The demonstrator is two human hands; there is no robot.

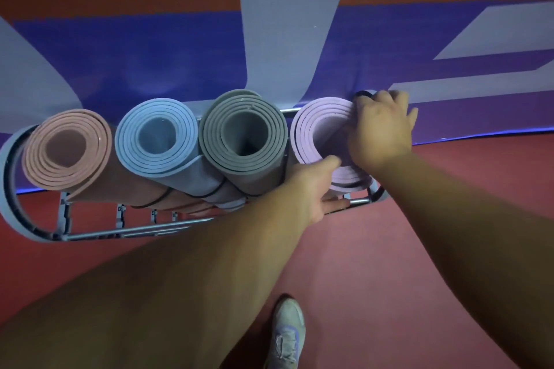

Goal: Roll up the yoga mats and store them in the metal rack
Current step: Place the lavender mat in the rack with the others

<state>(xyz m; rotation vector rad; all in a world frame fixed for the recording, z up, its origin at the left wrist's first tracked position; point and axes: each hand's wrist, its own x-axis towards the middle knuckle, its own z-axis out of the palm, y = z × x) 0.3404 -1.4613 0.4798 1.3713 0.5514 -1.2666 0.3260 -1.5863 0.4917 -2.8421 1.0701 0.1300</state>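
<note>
Right grip: the right hand [382, 129] lay over the far right edge of the lilac mat's [317, 132] top end, fingers curled over the rim and holding it.
Left grip: the left hand [319, 189] was at the near side of the same roll, thumb pressed against its outer layers; the fingers reached down by the rack's near rail, and whether they closed on the mat could not be told.
Lilac mat: rolled, standing on end in the rightmost slot of the metal rack [36, 231], just beside the grey mat [242, 141].
Other mats: the grey mat, the blue mat [156, 141] and the pink mat [63, 150] stood rolled in a row to the left, each touching its neighbour; thin black bands crossed their lower sides.
Rack: a rail ran along the near side, with curved ends at left and right.
Wall: blue, purple and pale grey shapes behind the rack.
Floor: red, with a pale sneaker [287, 332] at the near edge.
</note>
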